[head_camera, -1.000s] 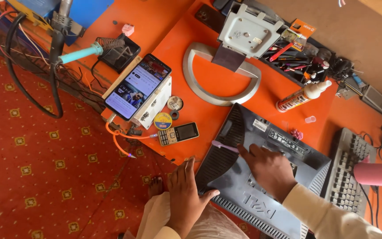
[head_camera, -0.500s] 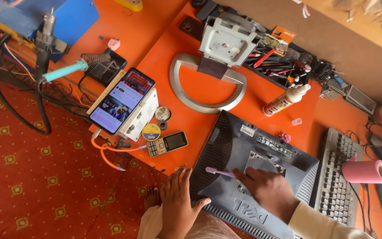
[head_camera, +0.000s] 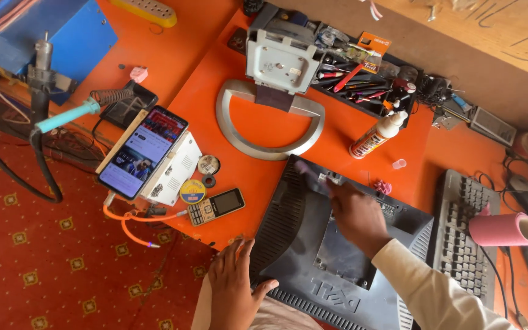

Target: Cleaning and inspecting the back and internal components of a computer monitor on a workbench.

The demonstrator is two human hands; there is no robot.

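A dark grey monitor (head_camera: 291, 214) lies face down on the orange table (head_camera: 252, 177), its back toward me. My right hand (head_camera: 355, 217) is shut on a small purple brush (head_camera: 310, 173), whose blurred head is on the monitor's back near the far edge. My left hand (head_camera: 233, 287) braces the monitor's near left corner, thumb on the casing and fingers spread over the table edge. A cream sleeve (head_camera: 435, 287) covers my right forearm.
The detached monitor stand (head_camera: 233, 131) with its metal ring lies beyond the monitor. A smartphone (head_camera: 142, 153) leans on a white box, with a keypad phone (head_camera: 216, 206) beside it. A keyboard (head_camera: 459, 238), pink roll (head_camera: 502, 229), glue bottle (head_camera: 379, 135), tool tray (head_camera: 362, 79) and soldering iron (head_camera: 74, 113) surround it.
My right hand has moved the brush from the middle of the monitor's back toward its far edge. My left hand stays at the near corner. The view has shifted slightly.
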